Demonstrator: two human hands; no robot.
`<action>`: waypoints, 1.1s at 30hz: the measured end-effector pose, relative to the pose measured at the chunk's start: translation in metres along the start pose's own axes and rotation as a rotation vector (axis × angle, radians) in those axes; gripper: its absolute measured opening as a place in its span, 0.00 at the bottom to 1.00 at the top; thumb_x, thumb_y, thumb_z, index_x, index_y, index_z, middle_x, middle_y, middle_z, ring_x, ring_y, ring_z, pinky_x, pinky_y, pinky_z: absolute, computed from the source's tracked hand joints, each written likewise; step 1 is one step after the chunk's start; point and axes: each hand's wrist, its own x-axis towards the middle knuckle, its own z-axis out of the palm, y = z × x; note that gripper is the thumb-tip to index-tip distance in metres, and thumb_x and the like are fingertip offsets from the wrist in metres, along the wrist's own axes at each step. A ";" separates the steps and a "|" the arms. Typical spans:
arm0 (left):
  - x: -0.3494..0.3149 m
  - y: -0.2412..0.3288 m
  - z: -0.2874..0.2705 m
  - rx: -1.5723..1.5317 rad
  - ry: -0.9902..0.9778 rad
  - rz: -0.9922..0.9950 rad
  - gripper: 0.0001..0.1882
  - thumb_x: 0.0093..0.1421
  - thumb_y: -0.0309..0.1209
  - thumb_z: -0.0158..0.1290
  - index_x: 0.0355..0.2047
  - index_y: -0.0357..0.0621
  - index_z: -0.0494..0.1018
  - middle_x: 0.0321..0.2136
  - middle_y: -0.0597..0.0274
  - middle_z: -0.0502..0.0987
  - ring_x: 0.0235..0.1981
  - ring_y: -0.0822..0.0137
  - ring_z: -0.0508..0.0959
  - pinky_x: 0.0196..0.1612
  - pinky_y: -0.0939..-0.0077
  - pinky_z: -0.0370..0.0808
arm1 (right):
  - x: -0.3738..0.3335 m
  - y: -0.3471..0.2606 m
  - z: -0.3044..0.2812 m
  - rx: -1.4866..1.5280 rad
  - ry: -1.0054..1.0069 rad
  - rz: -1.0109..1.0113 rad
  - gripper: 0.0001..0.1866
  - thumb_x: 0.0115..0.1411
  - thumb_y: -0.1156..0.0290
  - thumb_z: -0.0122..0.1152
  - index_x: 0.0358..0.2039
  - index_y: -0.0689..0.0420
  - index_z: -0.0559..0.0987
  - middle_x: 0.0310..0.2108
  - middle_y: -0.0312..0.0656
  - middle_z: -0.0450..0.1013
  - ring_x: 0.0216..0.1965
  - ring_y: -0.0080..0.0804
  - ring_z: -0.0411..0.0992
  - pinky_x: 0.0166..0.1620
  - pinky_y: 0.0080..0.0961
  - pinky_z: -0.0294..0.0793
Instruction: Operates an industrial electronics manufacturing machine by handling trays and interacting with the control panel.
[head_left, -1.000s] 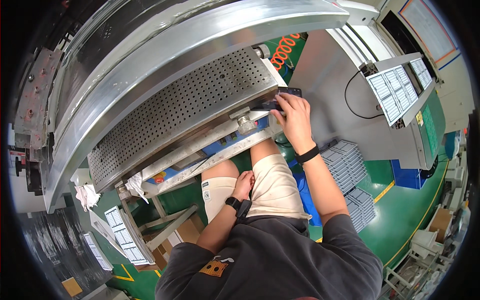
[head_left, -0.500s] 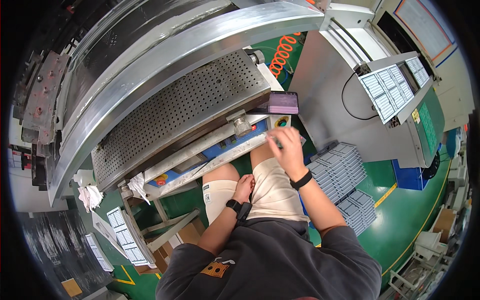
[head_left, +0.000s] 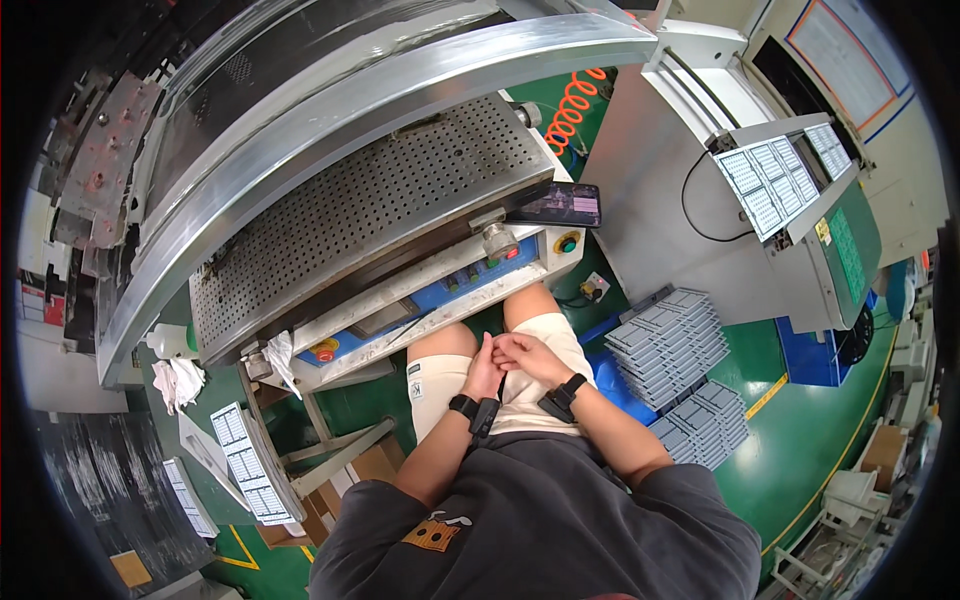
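My left hand (head_left: 484, 372) and my right hand (head_left: 532, 357) meet above my lap, over the light shorts (head_left: 440, 378). The fingers of both are curled and touch each other at the fingertips. Whether anything small lies between them is hidden. Each wrist wears a dark band. Ahead of my knees runs the machine's front panel (head_left: 372, 322), blue with buttons and a small screen. Above it lies a perforated metal plate (head_left: 370, 190). A phone (head_left: 562, 205) with a lit screen rests at the plate's right end.
A curved metal frame (head_left: 400, 75) arches over the plate. Grey trays (head_left: 668, 345) are stacked on the green floor at right. White-patterned panels (head_left: 250, 465) lean at lower left near crumpled cloths (head_left: 178, 384). A grey machine (head_left: 650, 190) stands at right, an orange coiled hose (head_left: 572, 112) beside it.
My right hand has come down from near the panel's right end to my lap and now touches my left hand. The left hand has risen slightly. The phone's screen shows a different picture.
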 end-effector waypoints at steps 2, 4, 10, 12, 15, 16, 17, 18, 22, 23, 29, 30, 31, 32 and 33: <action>-0.006 0.005 0.007 0.080 0.021 0.028 0.25 0.73 0.52 0.42 0.45 0.42 0.74 0.39 0.63 0.79 0.40 0.70 0.79 0.43 0.76 0.77 | 0.001 0.002 0.007 0.088 -0.030 0.064 0.14 0.73 0.63 0.52 0.50 0.60 0.76 0.44 0.38 0.76 0.44 0.23 0.75 0.48 0.21 0.77; -0.010 0.009 0.012 0.171 0.074 0.048 0.26 0.74 0.52 0.42 0.46 0.40 0.75 0.39 0.61 0.79 0.40 0.69 0.80 0.41 0.77 0.78 | 0.001 0.006 0.016 0.141 -0.020 0.077 0.16 0.73 0.62 0.52 0.52 0.60 0.75 0.46 0.38 0.76 0.47 0.24 0.75 0.51 0.22 0.77; -0.013 0.006 0.023 0.340 0.197 0.108 0.26 0.73 0.52 0.44 0.34 0.41 0.76 0.31 0.61 0.79 0.31 0.71 0.78 0.35 0.76 0.77 | -0.009 0.004 0.014 0.172 -0.009 0.193 0.22 0.72 0.56 0.54 0.56 0.61 0.73 0.53 0.40 0.74 0.53 0.27 0.73 0.58 0.27 0.72; -0.010 0.003 0.018 0.353 0.197 0.052 0.27 0.72 0.53 0.44 0.32 0.42 0.75 0.30 0.61 0.78 0.30 0.71 0.77 0.34 0.76 0.76 | -0.018 -0.002 0.018 0.092 0.006 0.202 0.23 0.71 0.56 0.55 0.57 0.60 0.73 0.54 0.41 0.74 0.54 0.28 0.72 0.58 0.26 0.71; -0.004 0.000 0.004 0.326 0.167 0.047 0.27 0.71 0.54 0.46 0.35 0.40 0.75 0.31 0.60 0.79 0.32 0.70 0.78 0.35 0.75 0.77 | -0.035 -0.032 0.030 -0.037 0.002 0.243 0.21 0.71 0.58 0.56 0.55 0.60 0.74 0.51 0.40 0.75 0.52 0.28 0.74 0.58 0.26 0.73; -0.002 0.000 -0.003 0.265 0.193 -0.011 0.26 0.71 0.54 0.47 0.36 0.39 0.75 0.31 0.59 0.79 0.33 0.69 0.79 0.36 0.75 0.78 | -0.042 -0.051 0.036 -0.024 -0.014 0.259 0.19 0.71 0.61 0.55 0.55 0.61 0.75 0.49 0.41 0.76 0.51 0.28 0.75 0.57 0.26 0.73; 0.001 -0.003 -0.007 0.247 0.151 -0.020 0.26 0.71 0.52 0.47 0.40 0.38 0.75 0.32 0.59 0.80 0.34 0.68 0.81 0.38 0.75 0.79 | -0.052 -0.072 0.044 -0.011 -0.116 0.169 0.21 0.72 0.59 0.54 0.57 0.61 0.74 0.50 0.40 0.76 0.51 0.27 0.75 0.56 0.25 0.73; 0.002 -0.007 -0.010 0.245 0.069 0.056 0.22 0.73 0.47 0.46 0.43 0.38 0.75 0.33 0.59 0.80 0.33 0.69 0.80 0.37 0.76 0.78 | -0.064 -0.098 0.053 -0.024 -0.131 0.142 0.23 0.72 0.58 0.54 0.58 0.62 0.73 0.51 0.39 0.76 0.50 0.25 0.74 0.55 0.25 0.72; 0.007 -0.010 -0.011 0.204 0.012 -0.033 0.13 0.73 0.28 0.42 0.50 0.36 0.74 0.38 0.60 0.80 0.33 0.72 0.79 0.38 0.80 0.77 | -0.098 -0.219 0.107 -0.483 -0.290 -0.276 0.20 0.71 0.66 0.55 0.59 0.61 0.72 0.50 0.39 0.76 0.47 0.23 0.73 0.53 0.24 0.72; 0.006 -0.009 -0.007 0.134 0.038 0.009 0.13 0.73 0.27 0.43 0.51 0.35 0.74 0.38 0.61 0.80 0.32 0.73 0.78 0.38 0.81 0.77 | -0.103 -0.246 0.123 -0.525 -0.286 -0.375 0.20 0.69 0.66 0.58 0.58 0.62 0.74 0.47 0.39 0.76 0.45 0.24 0.73 0.51 0.24 0.72; -0.049 0.035 -0.001 0.226 0.053 0.086 0.12 0.72 0.32 0.50 0.46 0.37 0.78 0.35 0.64 0.80 0.25 0.80 0.72 0.28 0.87 0.68 | -0.024 -0.367 0.193 -1.381 0.036 -1.073 0.31 0.57 0.54 0.71 0.56 0.59 0.76 0.46 0.44 0.77 0.46 0.30 0.74 0.51 0.28 0.72; -0.065 0.044 -0.003 0.328 0.045 0.148 0.20 0.74 0.41 0.44 0.43 0.38 0.79 0.33 0.65 0.80 0.21 0.80 0.69 0.24 0.85 0.63 | 0.002 -0.377 0.203 -1.416 0.105 -1.232 0.34 0.53 0.49 0.74 0.54 0.58 0.78 0.44 0.48 0.79 0.45 0.32 0.76 0.50 0.29 0.74; -0.084 0.057 -0.009 0.329 0.004 0.148 0.23 0.75 0.44 0.41 0.43 0.38 0.79 0.34 0.63 0.80 0.24 0.78 0.72 0.28 0.83 0.67 | 0.022 -0.392 0.210 -1.566 0.024 -1.237 0.37 0.53 0.50 0.75 0.57 0.58 0.75 0.49 0.49 0.76 0.50 0.36 0.73 0.54 0.32 0.71; -0.105 0.071 -0.016 0.361 0.014 0.106 0.27 0.76 0.48 0.38 0.42 0.38 0.79 0.34 0.62 0.81 0.27 0.76 0.75 0.31 0.82 0.70 | 0.040 -0.404 0.217 -1.654 0.019 -1.187 0.38 0.52 0.50 0.76 0.57 0.59 0.74 0.50 0.49 0.75 0.52 0.37 0.72 0.55 0.32 0.70; -0.126 0.080 -0.019 0.277 -0.027 0.171 0.29 0.76 0.49 0.36 0.43 0.38 0.79 0.37 0.60 0.81 0.33 0.74 0.77 0.37 0.79 0.72 | 0.054 -0.412 0.221 -1.724 0.027 -1.081 0.40 0.51 0.49 0.76 0.58 0.60 0.73 0.51 0.50 0.74 0.53 0.38 0.71 0.56 0.33 0.69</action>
